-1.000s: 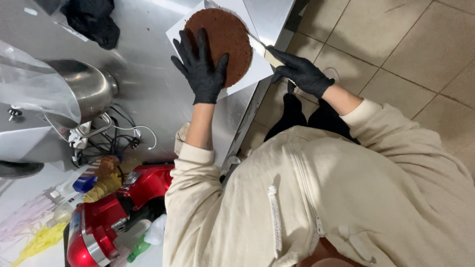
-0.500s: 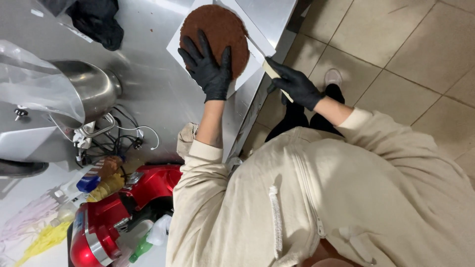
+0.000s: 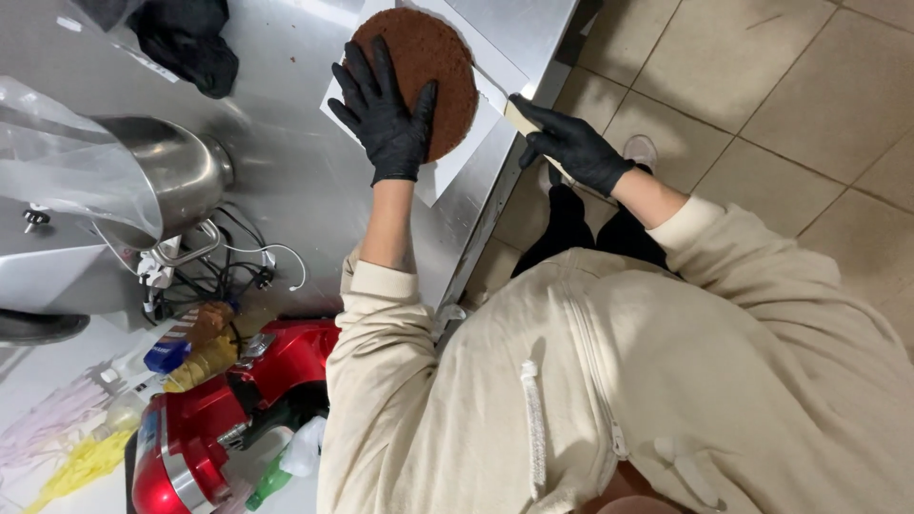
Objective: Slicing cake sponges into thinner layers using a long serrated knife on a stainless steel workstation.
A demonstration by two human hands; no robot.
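Brown sponge cake (image 3: pixel 433 67), round and flat, is being pressed down by the left hand (image 3: pixel 386 114), which is lying spread and unclenched on the cake's top in a black glove. The cake is being carried on a sheet of white paper (image 3: pixel 447 171) near the front edge of the stainless steel table (image 3: pixel 286 190). A knife (image 3: pixel 505 105) is being gripped in the right hand (image 3: pixel 571 148), also black-gloved, with the fingers clenched round the pale handle just off the table's front edge; the blade is being held against the cake's side (how deep it sits cannot be told). A steel mixing bowl (image 3: pixel 176 171) draped with clear plastic is being kept well apart toward the table's left side, and a dark cloth (image 3: pixel 190 43) is lying near the far edge. A red stand mixer (image 3: pixel 200 438) is standing beside the table's near-left corner.
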